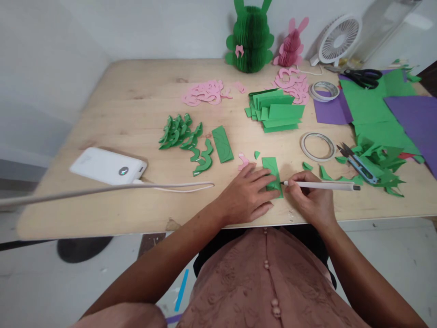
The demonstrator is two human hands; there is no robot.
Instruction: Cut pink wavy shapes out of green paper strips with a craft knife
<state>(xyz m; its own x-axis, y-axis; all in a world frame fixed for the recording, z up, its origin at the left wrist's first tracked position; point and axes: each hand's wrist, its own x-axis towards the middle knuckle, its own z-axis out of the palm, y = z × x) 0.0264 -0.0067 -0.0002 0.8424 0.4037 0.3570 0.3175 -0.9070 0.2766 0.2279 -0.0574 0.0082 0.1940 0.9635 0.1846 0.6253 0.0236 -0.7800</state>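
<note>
My left hand (pixel 251 193) lies flat with its fingers spread over a small green paper strip (pixel 271 165), pressing it to the table. Pinched in my right hand (pixel 312 200) is a white pen (pixel 321 185), its tip touching the strip's right edge. Part of a drawn line shows on the strip; my fingers cover the rest. Just above my left fingertips is a pink paper cutout (pixel 243 160). Another green strip with a drawn curve (pixel 222 144) rests farther left, beside a pile of wavy green cutouts (pixel 179 132).
Behind are a stack of green paper (pixel 276 110), pink cutouts (pixel 205 93), and green (pixel 251 41) and pink (pixel 291 48) paper rabbits. Tape rolls (pixel 318 146), thread snips (pixel 358 164), black scissors (pixel 365 77) and green scraps lie right. A white power bank (pixel 105 165) with a cable sits left.
</note>
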